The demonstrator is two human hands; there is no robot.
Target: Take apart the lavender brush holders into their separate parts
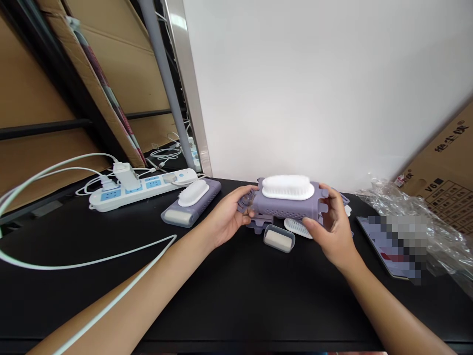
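Note:
My right hand [338, 229] grips the right end of a purple plastic box [291, 207] with small holes along its front side. A white bristle brush [288, 187] sits on top of the box, bristles sideways or up. At the box's left end my left hand [231, 217] pinches a small purple looped part [247, 199]; whether it is joined to the box I cannot tell. Beneath the held box lie a small clear-grey tray with a whitish bar [279, 239], a white slotted oval piece [297, 227] and another purple part [259, 224], partly hidden.
Left of my hands a similar purple box [201, 207] carries a white brush. Behind it a power strip [148, 187] holds plugs, with a white cable [88, 266] looping over my left forearm. On the right are a phone [384, 246], clear plastic wrap [428, 222] and a carton [447, 167].

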